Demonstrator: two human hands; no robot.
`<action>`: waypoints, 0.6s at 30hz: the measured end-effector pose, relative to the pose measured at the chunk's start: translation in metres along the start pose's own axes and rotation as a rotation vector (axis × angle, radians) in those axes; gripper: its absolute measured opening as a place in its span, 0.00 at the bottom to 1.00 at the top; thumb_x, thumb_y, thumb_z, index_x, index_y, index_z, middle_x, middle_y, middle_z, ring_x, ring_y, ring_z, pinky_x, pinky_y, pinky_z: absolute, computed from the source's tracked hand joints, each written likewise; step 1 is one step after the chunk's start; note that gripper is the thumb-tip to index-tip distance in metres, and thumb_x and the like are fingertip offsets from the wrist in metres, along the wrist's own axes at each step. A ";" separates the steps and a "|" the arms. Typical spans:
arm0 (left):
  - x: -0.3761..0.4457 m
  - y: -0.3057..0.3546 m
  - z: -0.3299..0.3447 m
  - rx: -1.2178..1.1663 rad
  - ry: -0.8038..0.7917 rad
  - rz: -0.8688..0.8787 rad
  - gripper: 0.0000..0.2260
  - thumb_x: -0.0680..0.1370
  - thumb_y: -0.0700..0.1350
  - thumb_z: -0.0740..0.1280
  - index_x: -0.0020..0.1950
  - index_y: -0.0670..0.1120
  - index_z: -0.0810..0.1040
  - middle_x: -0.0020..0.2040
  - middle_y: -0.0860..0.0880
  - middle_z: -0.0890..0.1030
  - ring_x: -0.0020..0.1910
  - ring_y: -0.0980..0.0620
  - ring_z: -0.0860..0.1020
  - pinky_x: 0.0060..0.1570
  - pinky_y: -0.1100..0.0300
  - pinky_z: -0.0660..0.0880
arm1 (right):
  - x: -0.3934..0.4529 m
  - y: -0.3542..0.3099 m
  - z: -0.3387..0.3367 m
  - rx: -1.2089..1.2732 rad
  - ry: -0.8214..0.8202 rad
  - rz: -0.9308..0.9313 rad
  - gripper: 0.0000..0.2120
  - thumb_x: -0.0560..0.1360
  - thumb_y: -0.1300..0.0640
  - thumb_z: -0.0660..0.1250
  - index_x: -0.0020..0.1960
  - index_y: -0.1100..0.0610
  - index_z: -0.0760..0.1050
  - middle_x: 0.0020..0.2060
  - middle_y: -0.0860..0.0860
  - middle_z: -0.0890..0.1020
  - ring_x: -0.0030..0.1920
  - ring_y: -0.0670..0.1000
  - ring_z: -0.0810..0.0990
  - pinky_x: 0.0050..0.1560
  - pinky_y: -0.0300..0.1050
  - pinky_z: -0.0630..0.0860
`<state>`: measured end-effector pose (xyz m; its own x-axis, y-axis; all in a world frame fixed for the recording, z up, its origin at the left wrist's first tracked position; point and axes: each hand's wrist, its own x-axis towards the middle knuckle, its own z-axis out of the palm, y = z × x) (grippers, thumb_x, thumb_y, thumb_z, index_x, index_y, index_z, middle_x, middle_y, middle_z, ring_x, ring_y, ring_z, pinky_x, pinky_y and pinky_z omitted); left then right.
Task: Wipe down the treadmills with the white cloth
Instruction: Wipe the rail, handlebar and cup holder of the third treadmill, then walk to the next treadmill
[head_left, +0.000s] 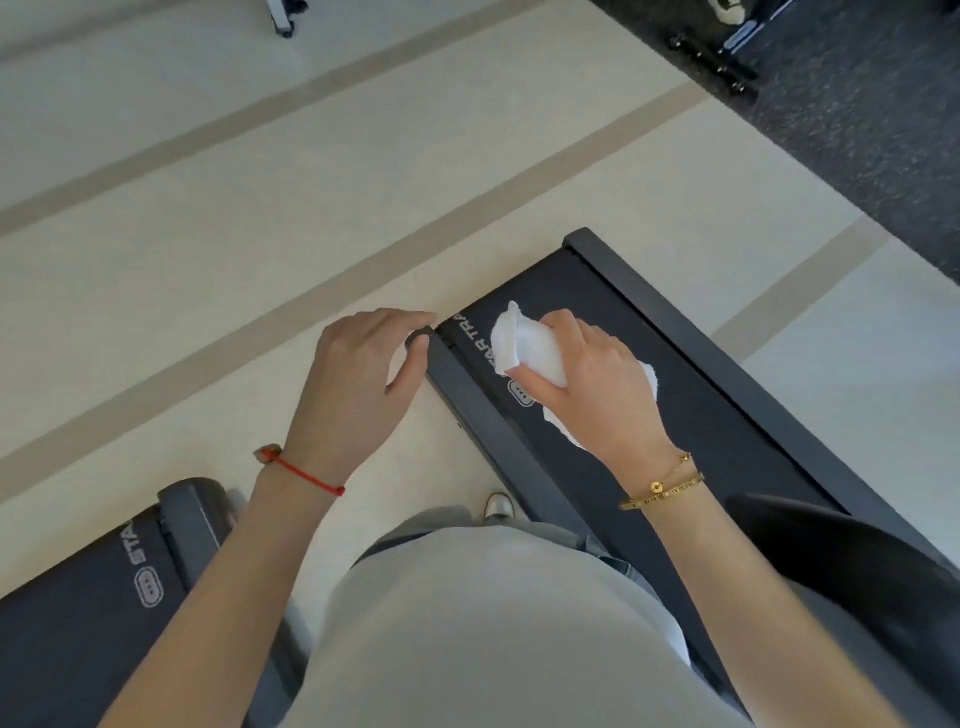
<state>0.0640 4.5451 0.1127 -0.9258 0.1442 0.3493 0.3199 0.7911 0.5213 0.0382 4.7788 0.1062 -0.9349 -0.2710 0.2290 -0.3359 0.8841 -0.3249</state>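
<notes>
Right hand (592, 384) grips a bunched white cloth (524, 348), thumb and fingers curled round it, pressed onto the black belt (701, 431) of the right treadmill (613, 260) near its rear end, about 3 o'clock from frame centre; cloth tails spill out under the palm toward 5 o'clock. Left hand (363, 374) holds nothing, fingers loosely bent, fingertips touching the rear corner cap (418, 339) of the near side rail (467, 410), just at 9 o'clock of the cloth; looks like bracing. Second treadmill (78, 623) sits at 7 o'clock, well apart, nothing on it; a shoe (500, 505) shows on the floor (208, 260) between the two machines, just beside the rail.

Risks, judged from this: cloth is wadded, so only a small patch contacts the belt; strokes may leave unwiped strips, especially along the far rail (691, 332) at 1 o'clock and the printed logo zone; loose tail could drag or snag at the belt-to-rail gap. Pushing along the belt could roll it if it runs free; then the hand slides with it and wipes nothing, and the leaning weight tips forward. Left fingertips sit at the corner seam; pinch risk if the belt shifts. Second treadmill easy to skip.
</notes>
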 end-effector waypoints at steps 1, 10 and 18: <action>-0.001 -0.001 0.001 0.006 0.013 -0.024 0.11 0.82 0.42 0.62 0.60 0.42 0.82 0.55 0.48 0.84 0.51 0.48 0.82 0.55 0.49 0.77 | 0.005 0.000 0.002 0.014 -0.007 -0.008 0.20 0.75 0.39 0.66 0.52 0.57 0.73 0.38 0.50 0.78 0.36 0.52 0.76 0.37 0.48 0.75; 0.006 -0.034 -0.007 0.039 0.047 -0.234 0.12 0.82 0.44 0.61 0.62 0.45 0.81 0.56 0.49 0.83 0.53 0.47 0.81 0.57 0.43 0.75 | 0.057 -0.019 0.025 0.159 -0.084 -0.019 0.21 0.75 0.40 0.68 0.53 0.58 0.74 0.38 0.50 0.78 0.37 0.53 0.75 0.38 0.48 0.74; 0.059 -0.114 -0.027 0.075 0.078 -0.315 0.12 0.82 0.44 0.61 0.61 0.45 0.81 0.56 0.50 0.84 0.54 0.47 0.81 0.58 0.45 0.75 | 0.162 -0.042 0.064 0.176 -0.112 -0.036 0.22 0.74 0.40 0.68 0.55 0.58 0.73 0.39 0.52 0.78 0.39 0.55 0.76 0.39 0.49 0.74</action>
<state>-0.0213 4.4470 0.0949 -0.9578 -0.1584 0.2401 0.0016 0.8317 0.5552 -0.1063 4.6731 0.0983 -0.9257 -0.3502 0.1428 -0.3745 0.7957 -0.4761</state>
